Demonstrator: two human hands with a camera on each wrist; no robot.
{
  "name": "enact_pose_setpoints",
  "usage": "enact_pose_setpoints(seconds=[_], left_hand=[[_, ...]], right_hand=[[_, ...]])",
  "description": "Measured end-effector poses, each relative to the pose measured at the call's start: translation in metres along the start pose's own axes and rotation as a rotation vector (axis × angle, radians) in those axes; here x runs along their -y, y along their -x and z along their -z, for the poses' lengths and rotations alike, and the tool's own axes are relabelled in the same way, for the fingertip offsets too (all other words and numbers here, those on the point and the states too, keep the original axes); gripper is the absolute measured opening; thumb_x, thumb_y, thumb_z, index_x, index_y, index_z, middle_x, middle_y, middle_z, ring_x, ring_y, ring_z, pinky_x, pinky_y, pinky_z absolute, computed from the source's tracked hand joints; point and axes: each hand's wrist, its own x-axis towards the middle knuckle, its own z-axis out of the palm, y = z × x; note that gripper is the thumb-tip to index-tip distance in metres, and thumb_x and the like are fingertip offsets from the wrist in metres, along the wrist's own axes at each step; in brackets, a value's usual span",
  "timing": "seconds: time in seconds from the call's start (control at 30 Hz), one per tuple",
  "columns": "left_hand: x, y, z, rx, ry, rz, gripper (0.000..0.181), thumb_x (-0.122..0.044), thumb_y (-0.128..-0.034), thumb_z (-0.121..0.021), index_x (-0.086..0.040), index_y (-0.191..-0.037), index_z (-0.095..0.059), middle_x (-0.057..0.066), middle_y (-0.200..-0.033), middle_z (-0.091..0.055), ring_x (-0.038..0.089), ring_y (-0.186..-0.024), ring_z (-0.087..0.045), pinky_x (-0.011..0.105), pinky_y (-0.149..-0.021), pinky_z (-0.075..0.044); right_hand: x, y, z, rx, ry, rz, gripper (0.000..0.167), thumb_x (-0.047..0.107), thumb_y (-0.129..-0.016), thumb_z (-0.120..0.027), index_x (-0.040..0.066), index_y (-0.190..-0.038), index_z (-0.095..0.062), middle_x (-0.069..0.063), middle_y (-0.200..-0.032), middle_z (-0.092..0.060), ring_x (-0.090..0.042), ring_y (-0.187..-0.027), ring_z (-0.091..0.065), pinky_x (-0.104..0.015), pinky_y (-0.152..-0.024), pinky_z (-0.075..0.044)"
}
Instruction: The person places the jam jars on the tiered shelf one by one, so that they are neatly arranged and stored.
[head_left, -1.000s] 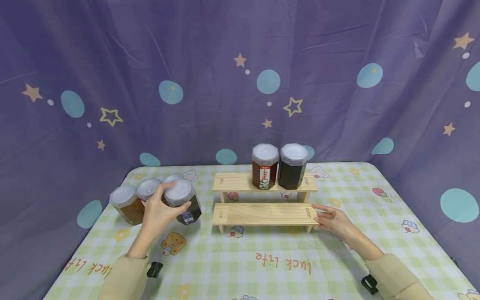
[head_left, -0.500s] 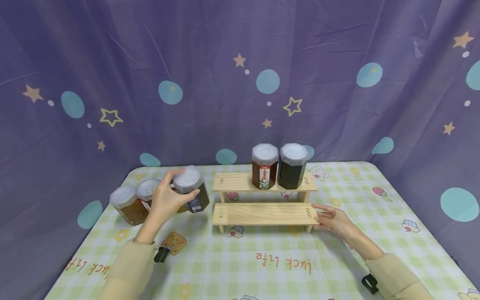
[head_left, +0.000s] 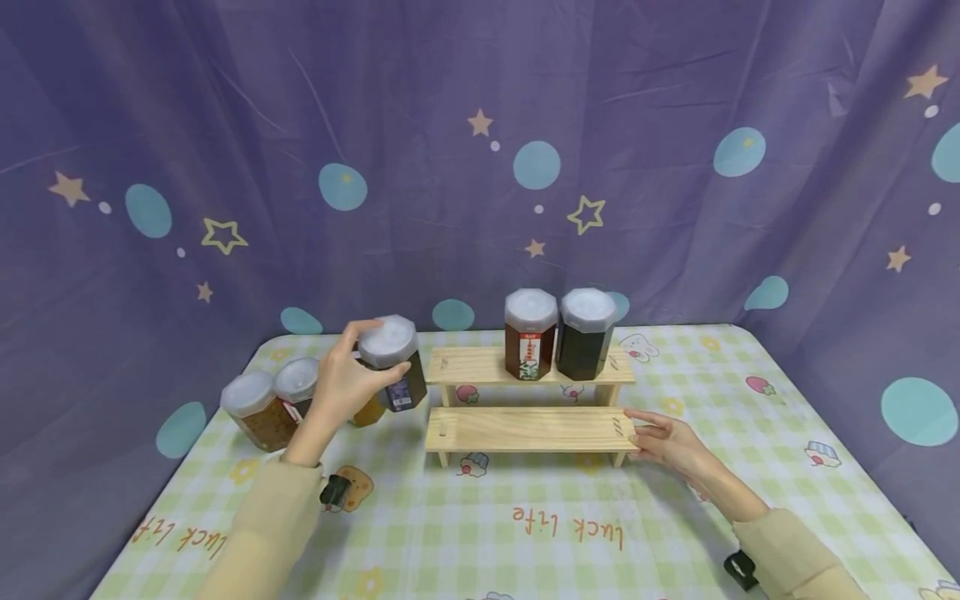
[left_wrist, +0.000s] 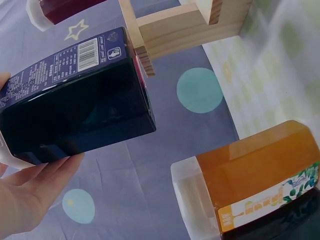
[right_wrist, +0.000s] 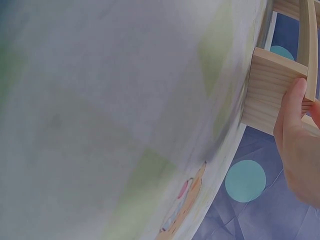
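My left hand (head_left: 347,383) grips a dark jar (head_left: 405,383) by its frosted white lid, thumb on the near side. The jar hangs just left of a two-step wooden shelf (head_left: 517,427). In the left wrist view its blue barcode label (left_wrist: 65,62) shows, and its base overlaps the end of a board; contact cannot be told. At the lower step's right end, my right hand (head_left: 671,442) pinches the board's edge, also seen in the right wrist view. A red-brown jar (head_left: 522,350) and a black jar (head_left: 583,352) stand on the upper step's right half.
Left on the checked tablecloth (head_left: 450,533) stand a brown jar (head_left: 268,422) and a dark jar (head_left: 298,380). An amber jar (left_wrist: 260,167) is partly behind my left hand in the head view. A purple curtain (head_left: 420,125) hangs behind the table.
My left hand has lifted the dark jar and carried it right and away from me, toward the upper step. The amber jar behind has come into view. My right hand stays put.
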Motion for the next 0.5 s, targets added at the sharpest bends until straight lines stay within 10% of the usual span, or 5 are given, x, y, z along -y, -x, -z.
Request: enact_pose_setpoints(seconds=[0.5], left_hand=[[-0.013,-0.017,-0.004,-0.014,0.033,-0.038,0.062,-0.031,-0.0679,-0.075,-0.01,-0.12,-0.047,0.018,-0.108,-0.054,0.029,-0.086,-0.056,0.04,-0.063,-0.048]], right_hand=[[0.001,0.001,-0.001,-0.001,0.002,0.001,0.052,-0.001,-0.087,-0.05,-0.009,-0.134,-0.027,-0.033,-0.123,-0.041,-0.012,-0.086,-0.06,-0.036,-0.08,-0.048]])
